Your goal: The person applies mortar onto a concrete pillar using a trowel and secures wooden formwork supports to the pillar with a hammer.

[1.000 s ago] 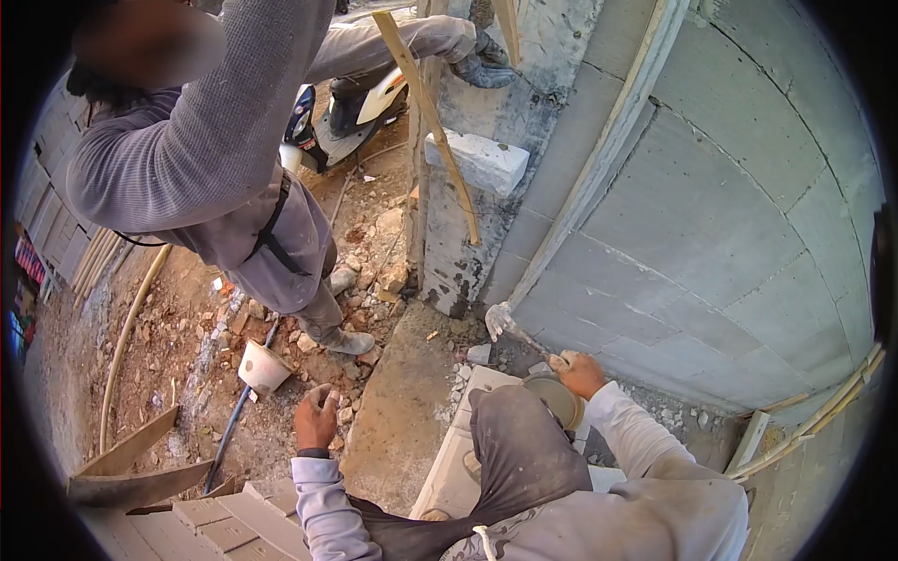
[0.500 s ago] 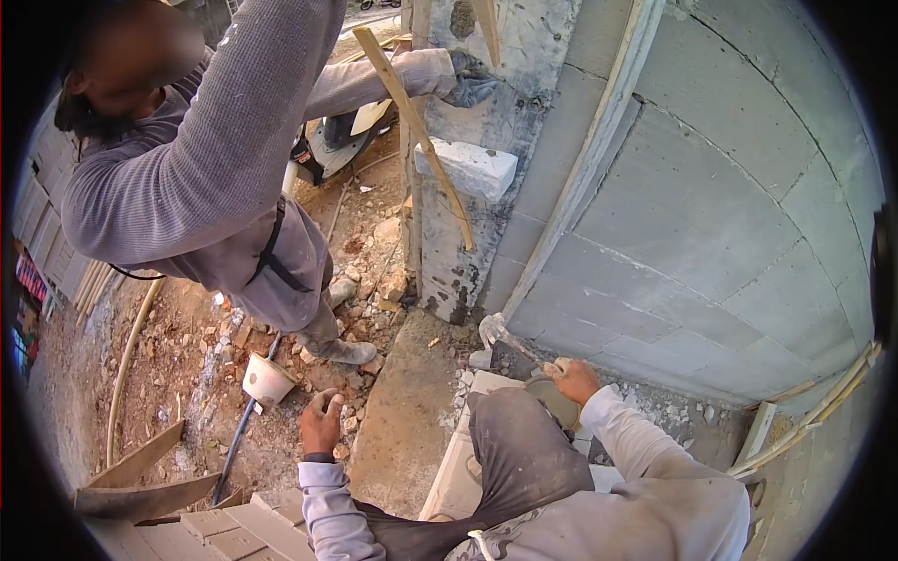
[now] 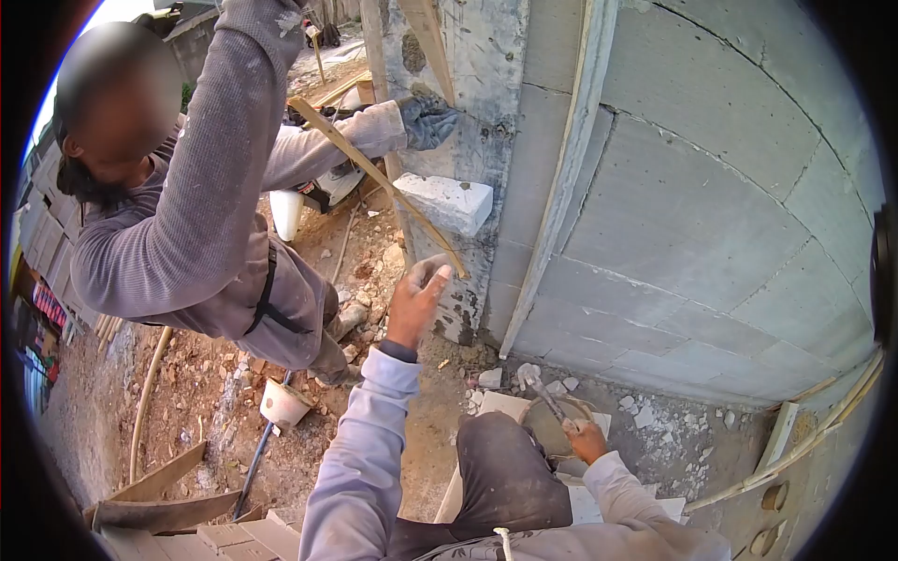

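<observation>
My left hand [image 3: 418,304] is raised in front of the board, its fingers partly bent near the lower end of a thin wooden strip [image 3: 374,175]; whether it touches the strip is unclear. In my right hand [image 3: 586,440], low by my knee, is the handle of a hammer-like tool [image 3: 543,390] with a pale, crusted head. A white block [image 3: 443,202] sits against the grey, stained board [image 3: 485,93], behind the strip. Under the tool lies a round pan [image 3: 552,425], partly hidden.
A co-worker [image 3: 178,224] stands at the left, one gloved hand [image 3: 428,122] on the board. A block wall [image 3: 692,215] rises at the right. A white bucket [image 3: 283,404] lies on rubble. Planks [image 3: 168,510] are at the lower left.
My left hand has risen from low beside my knee toward the strip and board. My right hand with the tool has moved lower, away from the wall's foot. The view has shifted.
</observation>
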Motion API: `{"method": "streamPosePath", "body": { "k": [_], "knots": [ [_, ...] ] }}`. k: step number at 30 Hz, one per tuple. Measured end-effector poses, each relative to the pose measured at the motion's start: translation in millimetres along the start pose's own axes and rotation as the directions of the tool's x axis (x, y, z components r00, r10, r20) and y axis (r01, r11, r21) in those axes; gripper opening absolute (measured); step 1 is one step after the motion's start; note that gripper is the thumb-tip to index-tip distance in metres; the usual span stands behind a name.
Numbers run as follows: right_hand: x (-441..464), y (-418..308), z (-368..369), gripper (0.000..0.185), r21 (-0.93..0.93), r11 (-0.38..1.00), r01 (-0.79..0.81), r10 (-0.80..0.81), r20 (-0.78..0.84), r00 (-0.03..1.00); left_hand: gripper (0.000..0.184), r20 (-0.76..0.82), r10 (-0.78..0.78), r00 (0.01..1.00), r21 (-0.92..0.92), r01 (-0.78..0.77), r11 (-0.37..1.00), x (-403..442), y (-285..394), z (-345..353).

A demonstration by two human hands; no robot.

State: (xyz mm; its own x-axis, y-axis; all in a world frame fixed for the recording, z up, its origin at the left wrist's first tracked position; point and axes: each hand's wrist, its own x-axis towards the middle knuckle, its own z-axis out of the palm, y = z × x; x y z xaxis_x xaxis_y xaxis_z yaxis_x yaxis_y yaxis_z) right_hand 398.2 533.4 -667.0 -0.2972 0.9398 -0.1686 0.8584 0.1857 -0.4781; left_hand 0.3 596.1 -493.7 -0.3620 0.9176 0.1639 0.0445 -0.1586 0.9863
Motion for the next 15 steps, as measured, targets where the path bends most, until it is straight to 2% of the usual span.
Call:
{"method": "streamPosePath", "body": {
  "k": [1,4,7,11,12,13,14,15],
  "knots": [
    [-6,7,1,0.045,0.002,0.998,-0.057,0.057,0.027,0.998,0.038,0.001,0.019,1.0,-0.028,-0.019,0.999,13,3,5],
    [-23,31,10,0.044,0.052,0.994,-0.092,0.088,0.076,0.993,0.036,-0.013,-0.011,1.0,-0.017,0.011,1.0,34,17,15],
    [-35,41,17,0.045,0.095,0.989,-0.11,0.097,0.128,0.987,0.035,-0.012,-0.097,0.995,-0.105,0.095,0.99,48,22,21],
    [-40,31,16,0.045,0.185,0.932,-0.313,0.262,0.256,0.931,0.037,-0.012,-0.116,0.993,-0.182,0.112,0.977,74,44,31],
    [-40,25,12,0.044,0.282,0.844,-0.457,0.335,0.39,0.858,0.039,-0.08,-0.072,0.994,-0.108,0.063,0.992,90,43,34],
    [-37,27,16,0.045,0.278,0.893,-0.355,0.26,0.324,0.909,0.038,-0.164,0.127,0.978,0.175,-0.098,0.98,114,36,34],
    [-40,32,23,0.047,0.267,0.931,-0.25,0.18,0.258,0.949,0.038,-0.188,0.334,0.924,0.454,-0.22,0.864,137,34,33],
    [-43,38,31,0.049,0.248,0.958,-0.143,0.096,0.192,0.977,0.038,-0.244,0.386,0.889,0.549,-0.202,0.811,153,44,36]
  ]
}}
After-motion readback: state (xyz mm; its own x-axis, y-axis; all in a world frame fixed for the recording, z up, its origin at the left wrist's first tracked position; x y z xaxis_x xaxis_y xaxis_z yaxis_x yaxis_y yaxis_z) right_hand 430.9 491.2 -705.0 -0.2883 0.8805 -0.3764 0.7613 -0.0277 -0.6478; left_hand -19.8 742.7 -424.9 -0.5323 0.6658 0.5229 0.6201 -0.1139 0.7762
